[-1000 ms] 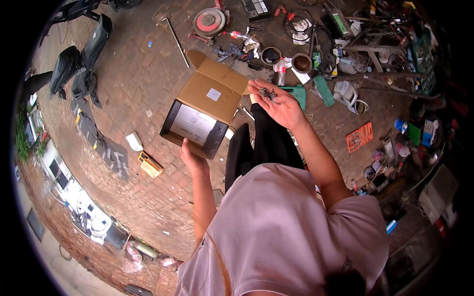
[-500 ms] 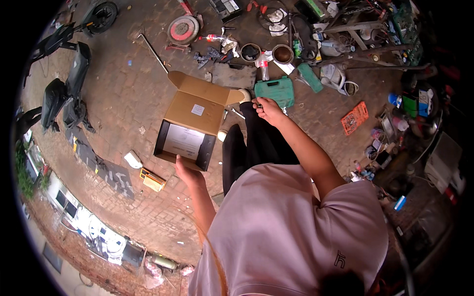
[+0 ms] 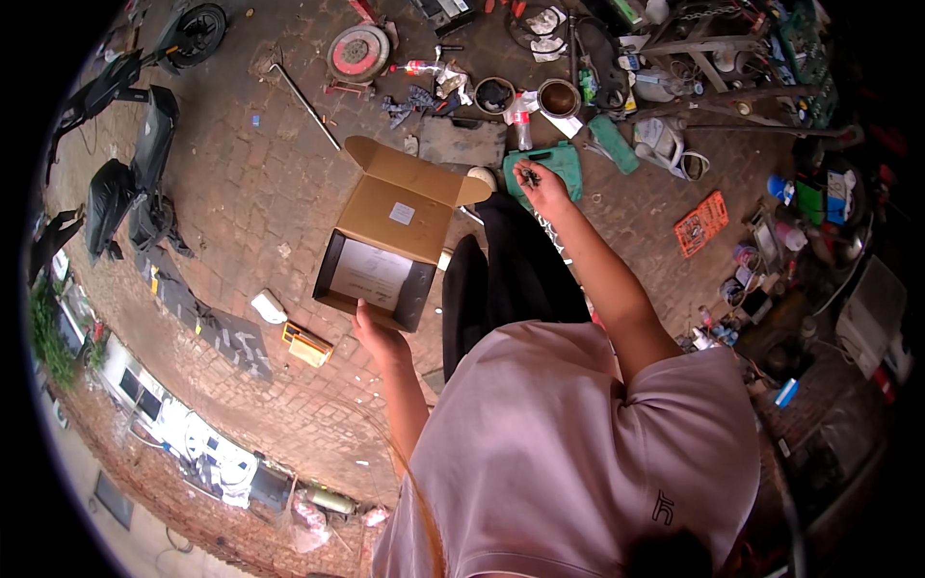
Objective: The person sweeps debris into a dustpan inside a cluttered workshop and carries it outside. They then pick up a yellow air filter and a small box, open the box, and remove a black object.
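Note:
My left hand (image 3: 379, 339) grips the near edge of an open cardboard box (image 3: 382, 220), thumb over the rim and the other fingers hidden underneath. The box's lid stands up and leans away from me; inside lies a white printed sheet (image 3: 366, 271). Held out to the right of the box, my right hand (image 3: 548, 197) is turned palm up with its fingers curled. Small dark metal pieces (image 3: 531, 177) rest in it, too small to name. Below that hand, on the ground, is a green plastic tool case (image 3: 568, 166).
Plastic bottles (image 3: 522, 130), a brown-filled round tin (image 3: 559, 97) and a red wheel (image 3: 357, 54) lie ahead on the brick ground. An orange tray (image 3: 701, 223) is to the right, near a cluttered bench. A motorbike (image 3: 145, 173) stands left, with a yellow-and-black box (image 3: 307, 344) nearer me.
My right hand has turned palm up and moved slightly right, so the small dark pieces now show. The box in my left hand has shifted a little to the right within the view.

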The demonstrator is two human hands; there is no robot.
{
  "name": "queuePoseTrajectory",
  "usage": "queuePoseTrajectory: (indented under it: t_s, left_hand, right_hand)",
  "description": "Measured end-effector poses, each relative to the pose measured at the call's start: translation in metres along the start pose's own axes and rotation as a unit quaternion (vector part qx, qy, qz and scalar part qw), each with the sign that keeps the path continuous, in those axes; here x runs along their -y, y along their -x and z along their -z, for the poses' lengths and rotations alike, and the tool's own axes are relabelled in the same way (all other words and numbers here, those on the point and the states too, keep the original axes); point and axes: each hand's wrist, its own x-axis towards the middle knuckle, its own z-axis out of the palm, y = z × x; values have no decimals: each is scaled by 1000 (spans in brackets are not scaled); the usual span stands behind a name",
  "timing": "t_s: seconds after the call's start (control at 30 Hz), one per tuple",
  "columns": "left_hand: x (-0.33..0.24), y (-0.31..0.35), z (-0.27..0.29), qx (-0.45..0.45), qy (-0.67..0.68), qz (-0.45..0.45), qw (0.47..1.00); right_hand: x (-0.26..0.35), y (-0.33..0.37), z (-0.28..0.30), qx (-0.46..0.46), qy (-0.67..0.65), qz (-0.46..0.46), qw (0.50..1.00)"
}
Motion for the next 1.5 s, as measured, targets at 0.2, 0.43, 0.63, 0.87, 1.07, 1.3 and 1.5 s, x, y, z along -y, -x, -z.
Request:
queuePoseTrajectory:
  t_s: [0.2, 0.43, 0.63, 0.87, 1.07, 1.3, 1.5]
  left_hand:
    - [-4, 3, -13, -4, -12, -12, 1000]
    - [21, -3, -8, -16, -66, 22, 997]
    - [59, -7, -6, -16, -113, 71, 991]
    - [85, -15, -4, -44, -146, 112, 982]
    - [93, -17, 5, -62, -124, 131, 982]
    - [97, -14, -7, -50, -92, 141, 984]
    - [97, -7, -10, -62, -12, 147, 987]
  right_hand:
    - [5, -47, 20, -26, -37, -4, 999]
    - [6, -103, 37, -85, -20, -10, 996]
    - [-2, -175, 43, -114, 18, -9, 993]
    - [-2, -291, 41, -130, 26, 37, 990]
    - [-2, -297, 18, -260, 295, -54, 918]
    - [-50, -231, 91, 25, 576, 54, 815]
    - [-55, -87, 5, 111, 518, -28, 848]
